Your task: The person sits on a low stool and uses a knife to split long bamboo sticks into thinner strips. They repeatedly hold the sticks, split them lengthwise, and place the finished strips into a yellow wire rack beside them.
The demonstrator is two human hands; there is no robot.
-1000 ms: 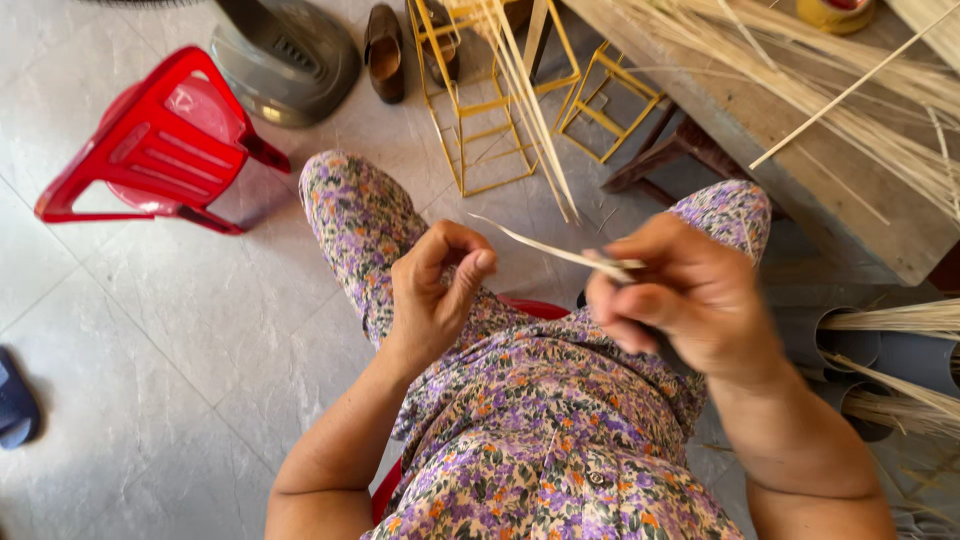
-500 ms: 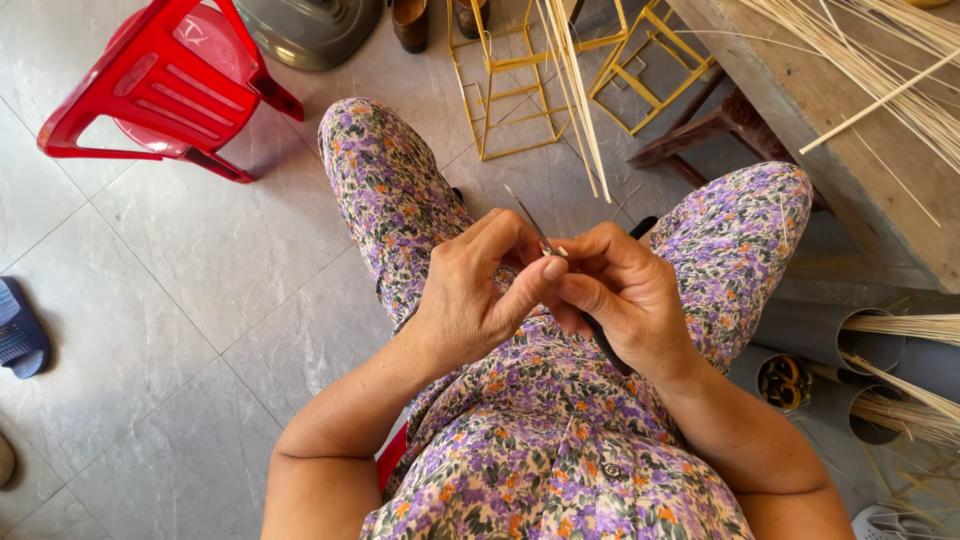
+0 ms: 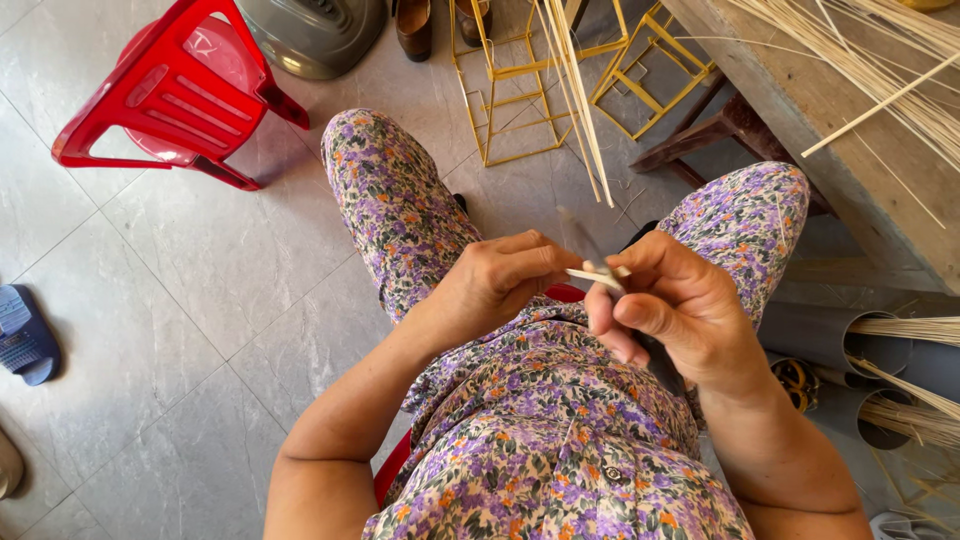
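A thin pale strip (image 3: 598, 275) lies pinched between both hands above the lap: the left hand (image 3: 497, 283) and right hand (image 3: 672, 305) each close fingertips on it, near the red chair (image 3: 170, 95).

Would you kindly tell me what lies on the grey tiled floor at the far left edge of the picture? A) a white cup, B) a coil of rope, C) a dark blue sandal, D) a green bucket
C: a dark blue sandal lies on the grey floor tiles at the left edge, below the red plastic stool in the picture.
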